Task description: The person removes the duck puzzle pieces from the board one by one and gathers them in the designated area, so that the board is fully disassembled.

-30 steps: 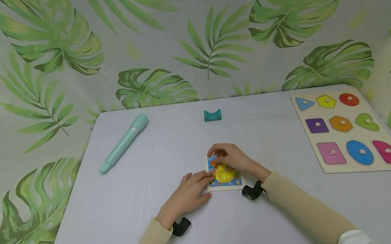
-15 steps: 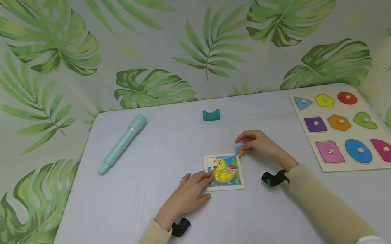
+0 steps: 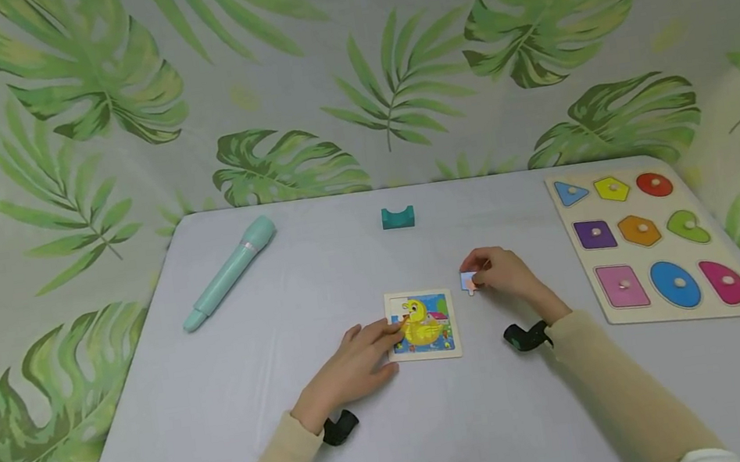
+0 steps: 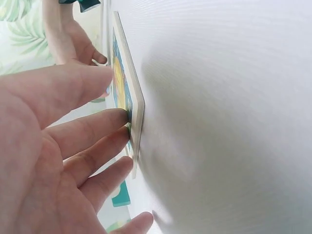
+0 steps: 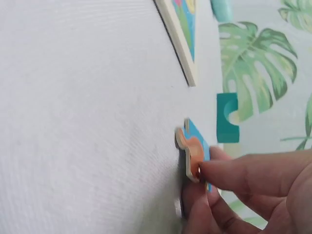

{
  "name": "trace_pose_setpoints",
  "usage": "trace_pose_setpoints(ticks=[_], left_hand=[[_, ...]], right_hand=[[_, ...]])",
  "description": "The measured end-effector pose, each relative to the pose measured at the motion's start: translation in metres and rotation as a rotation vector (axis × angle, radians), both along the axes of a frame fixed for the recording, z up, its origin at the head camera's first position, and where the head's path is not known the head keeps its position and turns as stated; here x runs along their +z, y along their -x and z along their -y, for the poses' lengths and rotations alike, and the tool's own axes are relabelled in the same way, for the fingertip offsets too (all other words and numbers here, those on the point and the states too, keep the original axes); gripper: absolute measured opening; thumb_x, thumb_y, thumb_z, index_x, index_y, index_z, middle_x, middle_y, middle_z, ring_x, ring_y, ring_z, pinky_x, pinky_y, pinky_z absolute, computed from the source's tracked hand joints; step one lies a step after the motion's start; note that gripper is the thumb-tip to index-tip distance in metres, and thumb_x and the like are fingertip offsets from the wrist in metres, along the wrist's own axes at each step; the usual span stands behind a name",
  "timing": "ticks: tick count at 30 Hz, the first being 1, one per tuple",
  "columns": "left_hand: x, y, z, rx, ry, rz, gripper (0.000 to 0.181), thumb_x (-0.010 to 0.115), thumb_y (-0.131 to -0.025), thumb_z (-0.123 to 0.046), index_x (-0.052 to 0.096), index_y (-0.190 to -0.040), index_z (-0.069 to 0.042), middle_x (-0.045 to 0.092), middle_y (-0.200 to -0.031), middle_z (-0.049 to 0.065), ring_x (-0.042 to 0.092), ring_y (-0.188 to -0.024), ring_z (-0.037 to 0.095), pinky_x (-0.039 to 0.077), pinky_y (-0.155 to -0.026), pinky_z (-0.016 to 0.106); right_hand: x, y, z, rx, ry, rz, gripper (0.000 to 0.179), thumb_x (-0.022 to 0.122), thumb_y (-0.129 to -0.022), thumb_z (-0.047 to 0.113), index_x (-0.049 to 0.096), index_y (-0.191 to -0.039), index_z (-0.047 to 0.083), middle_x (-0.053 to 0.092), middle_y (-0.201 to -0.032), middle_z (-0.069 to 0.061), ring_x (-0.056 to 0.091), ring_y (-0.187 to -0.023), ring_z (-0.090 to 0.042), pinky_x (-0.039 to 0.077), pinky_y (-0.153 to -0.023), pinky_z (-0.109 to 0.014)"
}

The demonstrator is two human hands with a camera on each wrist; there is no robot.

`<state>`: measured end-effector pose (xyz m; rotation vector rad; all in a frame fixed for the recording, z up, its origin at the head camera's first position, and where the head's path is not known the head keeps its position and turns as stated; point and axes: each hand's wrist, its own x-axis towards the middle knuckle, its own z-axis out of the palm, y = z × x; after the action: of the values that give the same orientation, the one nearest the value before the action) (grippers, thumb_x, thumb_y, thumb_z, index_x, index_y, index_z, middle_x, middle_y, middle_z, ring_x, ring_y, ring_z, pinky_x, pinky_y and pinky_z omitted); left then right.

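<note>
A small square jigsaw puzzle [image 3: 438, 336] with a yellow duck lies on the table in its pale wooden frame. Its upper left corner shows a bare, light patch. My left hand [image 3: 350, 368] rests on the puzzle's left side, fingers stretched out, fingertips on the picture in the left wrist view. To the right of the frame, my right hand [image 3: 507, 275] pinches a loose puzzle piece [image 5: 195, 148] between thumb and fingers. That piece is blue and orange with a rounded tab, and it is tilted close over the table. Fingers cover part of it.
At the back stands a teal block [image 3: 398, 219] with a curved notch. A mint-green microphone-shaped stick [image 3: 227, 276] lies at the left. On the right is a wooden shape board [image 3: 623, 209] with several coloured knobbed pieces. Leaf-printed cloth [image 3: 289, 163] hangs behind the table.
My right hand has moved from over the puzzle's upper left corner to the right of the frame, with the piece now in its grip. My left hand has stayed on the puzzle.
</note>
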<state>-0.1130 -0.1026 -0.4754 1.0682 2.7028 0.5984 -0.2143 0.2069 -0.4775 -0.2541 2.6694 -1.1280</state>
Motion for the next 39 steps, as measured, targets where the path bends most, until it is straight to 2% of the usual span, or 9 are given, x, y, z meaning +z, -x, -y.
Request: trace_pose_setpoints(ticks=[9, 12, 15, 19, 23, 27, 33, 39], left_hand=[[-0.003, 0.002, 0.002, -0.011, -0.017, 0.002, 0.048, 0.061, -0.095, -0.026, 0.051, -0.138, -0.007, 0.040, -0.146, 0.003, 0.034, -0.135, 0.021, 0.023, -0.108, 0.049], [-0.003, 0.003, 0.002, -0.019, -0.021, -0.004, 0.047, 0.061, -0.095, -0.026, 0.052, -0.138, -0.008, 0.041, -0.145, 0.003, 0.034, -0.134, 0.021, 0.024, -0.107, 0.050], [-0.004, 0.004, 0.002, -0.038, -0.016, -0.013, 0.047, 0.062, -0.094, -0.026, 0.053, -0.137, -0.011, 0.041, -0.146, 0.003, 0.033, -0.135, 0.022, 0.025, -0.106, 0.051], [-0.006, 0.006, 0.000, -0.066, 0.011, -0.053, 0.048, 0.065, -0.092, -0.027, 0.054, -0.137, -0.016, 0.040, -0.147, 0.000, 0.032, -0.135, 0.024, 0.028, -0.102, 0.051], [-0.006, 0.008, -0.002, -0.056, 0.046, -0.112, 0.045, 0.066, -0.092, -0.026, 0.057, -0.135, -0.018, 0.044, -0.145, -0.003, 0.035, -0.132, 0.023, 0.033, -0.097, 0.047], [-0.007, 0.011, -0.005, -0.039, 0.062, -0.153, 0.042, 0.067, -0.091, -0.023, 0.060, -0.132, -0.018, 0.048, -0.141, -0.003, 0.040, -0.127, 0.020, 0.036, -0.093, 0.044], [-0.006, 0.013, -0.006, -0.032, 0.074, -0.175, 0.042, 0.069, -0.090, -0.024, 0.061, -0.131, -0.018, 0.049, -0.140, -0.004, 0.041, -0.125, 0.019, 0.037, -0.090, 0.043], [-0.006, 0.013, -0.007, -0.019, 0.079, -0.181, 0.042, 0.068, -0.090, -0.024, 0.061, -0.131, -0.018, 0.050, -0.140, -0.004, 0.041, -0.125, 0.019, 0.037, -0.088, 0.043]], right_hand=[[0.000, -0.006, 0.006, 0.046, -0.117, -0.178, 0.013, 0.066, -0.080, -0.002, 0.069, -0.090, 0.005, 0.059, -0.089, -0.008, 0.056, -0.083, -0.027, 0.045, -0.074, -0.042], [-0.001, -0.007, 0.007, 0.040, -0.121, -0.202, 0.014, 0.066, -0.080, -0.004, 0.069, -0.090, 0.005, 0.057, -0.087, -0.007, 0.056, -0.081, -0.026, 0.045, -0.073, -0.041], [0.001, -0.009, 0.012, 0.022, -0.084, -0.216, 0.016, 0.065, -0.079, -0.005, 0.068, -0.092, 0.003, 0.056, -0.086, -0.007, 0.054, -0.079, -0.025, 0.044, -0.069, -0.037], [0.006, -0.013, 0.022, 0.035, 0.026, -0.205, 0.016, 0.062, -0.082, -0.006, 0.067, -0.096, 0.000, 0.055, -0.086, -0.009, 0.052, -0.078, -0.025, 0.045, -0.061, -0.031], [0.007, -0.016, 0.035, 0.094, 0.101, -0.180, 0.015, 0.062, -0.084, -0.005, 0.067, -0.098, -0.001, 0.058, -0.090, -0.010, 0.053, -0.080, -0.025, 0.046, -0.065, -0.030], [0.006, -0.017, 0.046, 0.150, 0.127, -0.146, 0.015, 0.062, -0.085, -0.004, 0.067, -0.099, 0.001, 0.062, -0.097, -0.009, 0.053, -0.084, -0.024, 0.044, -0.076, -0.035], [0.003, -0.017, 0.058, 0.223, 0.153, -0.109, 0.016, 0.063, -0.086, -0.002, 0.067, -0.101, 0.000, 0.063, -0.101, -0.009, 0.055, -0.088, -0.025, 0.046, -0.082, -0.039], [0.003, -0.015, 0.067, 0.246, 0.129, -0.084, 0.018, 0.064, -0.086, -0.001, 0.067, -0.103, 0.000, 0.062, -0.106, -0.011, 0.057, -0.098, -0.028, 0.046, -0.087, -0.042]])
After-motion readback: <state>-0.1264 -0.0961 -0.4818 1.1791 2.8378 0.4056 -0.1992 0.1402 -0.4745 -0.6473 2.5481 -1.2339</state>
